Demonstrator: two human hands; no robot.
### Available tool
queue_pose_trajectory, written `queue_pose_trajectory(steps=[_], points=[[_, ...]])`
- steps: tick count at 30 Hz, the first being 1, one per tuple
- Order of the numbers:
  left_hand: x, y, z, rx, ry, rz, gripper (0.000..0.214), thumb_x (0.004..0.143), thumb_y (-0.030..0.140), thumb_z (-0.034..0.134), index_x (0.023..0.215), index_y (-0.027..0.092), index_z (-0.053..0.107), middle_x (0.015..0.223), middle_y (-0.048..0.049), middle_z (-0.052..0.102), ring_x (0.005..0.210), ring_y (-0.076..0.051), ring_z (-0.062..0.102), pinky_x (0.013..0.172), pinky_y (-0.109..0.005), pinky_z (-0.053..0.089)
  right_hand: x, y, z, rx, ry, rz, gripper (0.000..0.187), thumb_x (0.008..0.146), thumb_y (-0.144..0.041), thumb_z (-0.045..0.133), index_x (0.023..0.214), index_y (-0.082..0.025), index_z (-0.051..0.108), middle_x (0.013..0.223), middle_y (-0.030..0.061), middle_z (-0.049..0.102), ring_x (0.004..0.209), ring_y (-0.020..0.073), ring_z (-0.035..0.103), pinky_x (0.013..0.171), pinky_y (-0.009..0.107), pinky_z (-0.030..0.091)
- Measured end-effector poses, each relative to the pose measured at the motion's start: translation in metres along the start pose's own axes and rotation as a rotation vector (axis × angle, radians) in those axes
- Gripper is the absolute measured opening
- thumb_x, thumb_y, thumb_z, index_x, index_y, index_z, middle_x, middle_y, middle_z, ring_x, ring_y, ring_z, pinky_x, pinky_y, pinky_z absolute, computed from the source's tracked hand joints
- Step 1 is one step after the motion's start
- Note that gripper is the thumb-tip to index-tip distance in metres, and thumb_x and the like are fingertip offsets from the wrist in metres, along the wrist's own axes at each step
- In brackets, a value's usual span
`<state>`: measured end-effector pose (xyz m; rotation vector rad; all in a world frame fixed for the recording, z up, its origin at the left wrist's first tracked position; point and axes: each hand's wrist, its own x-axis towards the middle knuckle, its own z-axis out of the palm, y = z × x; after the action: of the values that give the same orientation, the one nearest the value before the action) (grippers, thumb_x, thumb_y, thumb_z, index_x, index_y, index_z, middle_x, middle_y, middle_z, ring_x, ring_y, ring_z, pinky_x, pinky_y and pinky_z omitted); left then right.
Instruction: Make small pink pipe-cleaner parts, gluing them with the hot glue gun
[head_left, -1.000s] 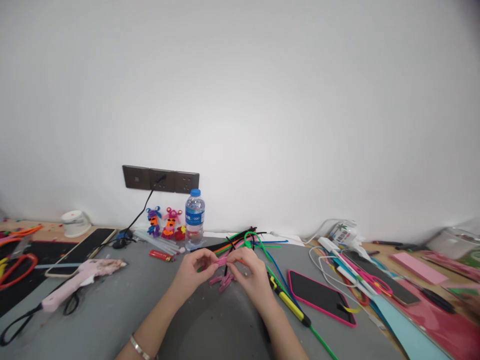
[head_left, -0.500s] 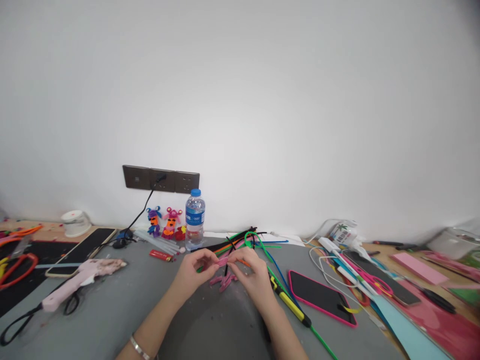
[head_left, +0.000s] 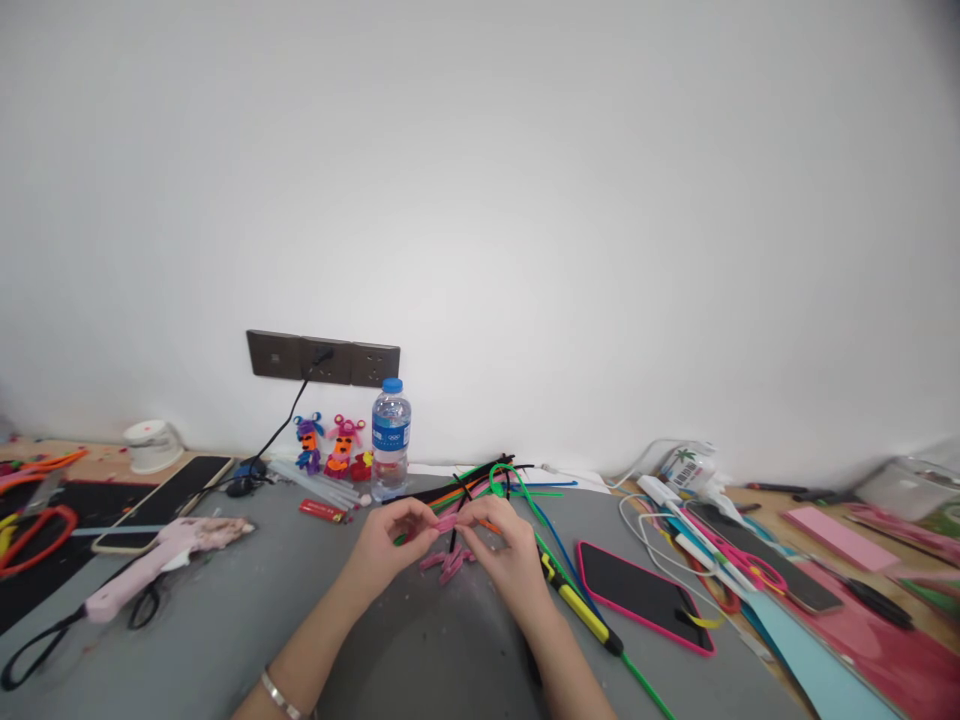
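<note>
My left hand [head_left: 394,545] and my right hand [head_left: 504,548] meet over the grey mat [head_left: 420,655], each in a pinch. Between their fingertips is a short piece of pink pipe cleaner [head_left: 447,522], mostly covered by the fingers. Just below, several folded pink pipe cleaner pieces [head_left: 450,565] lie on the mat. Behind my hands is a loose bundle of black, green, orange and blue pipe cleaners [head_left: 480,485]. A yellow and black pen-shaped tool [head_left: 581,608] lies beside my right wrist.
A water bottle [head_left: 391,445] stands at the back near two small fuzzy figures [head_left: 343,448]. On the left are a pink glue gun [head_left: 142,575], a phone [head_left: 165,500] and orange scissors [head_left: 45,540]. A pink-edged phone [head_left: 645,597], cables and coloured sheets [head_left: 810,655] lie right.
Hardly anything differs. Both hands keep their pinch on the pink pipe cleaner in the same place, and the view has shifted very slightly.
</note>
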<state>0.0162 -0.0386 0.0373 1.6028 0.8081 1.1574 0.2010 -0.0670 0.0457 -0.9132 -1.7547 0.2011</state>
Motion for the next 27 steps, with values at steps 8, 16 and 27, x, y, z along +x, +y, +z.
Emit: queue_pose_trajectory(steps=[8, 16, 27], points=[[-0.0001, -0.0008, -0.0007, 0.009, -0.019, -0.017, 0.014, 0.076, 0.028, 0.067, 0.077, 0.014, 0.068, 0.072, -0.0029, 0.064, 0.066, -0.015, 0.057, 0.062, -0.024, 0.045, 0.0007, -0.0015, -0.0003, -0.003, -0.001, 0.005, 0.011, 0.087, -0.015, 0.063, 0.079, -0.021, 0.063, 0.074, 0.0018, 0.067, 0.072, 0.0188, 0.062, 0.069, 0.031, 0.044], [0.0001, -0.0026, -0.0003, 0.003, -0.011, -0.017, 0.012, 0.075, 0.026, 0.068, 0.077, 0.014, 0.069, 0.072, -0.0029, 0.065, 0.065, -0.015, 0.057, 0.062, -0.024, 0.046, 0.0006, -0.001, -0.0002, 0.0, 0.001, 0.005, 0.01, 0.088, -0.016, 0.063, 0.079, -0.021, 0.063, 0.074, 0.0017, 0.066, 0.071, 0.0187, 0.062, 0.069, 0.031, 0.045], [-0.0007, -0.0034, -0.0014, 0.01, -0.024, -0.014, 0.012, 0.076, 0.026, 0.069, 0.076, 0.014, 0.07, 0.071, -0.0025, 0.064, 0.063, -0.014, 0.055, 0.061, -0.024, 0.044, 0.0001, 0.0004, 0.0, 0.007, -0.006, 0.011, 0.01, 0.088, -0.016, 0.063, 0.08, -0.022, 0.063, 0.075, 0.0015, 0.067, 0.072, 0.0188, 0.062, 0.068, 0.031, 0.044]])
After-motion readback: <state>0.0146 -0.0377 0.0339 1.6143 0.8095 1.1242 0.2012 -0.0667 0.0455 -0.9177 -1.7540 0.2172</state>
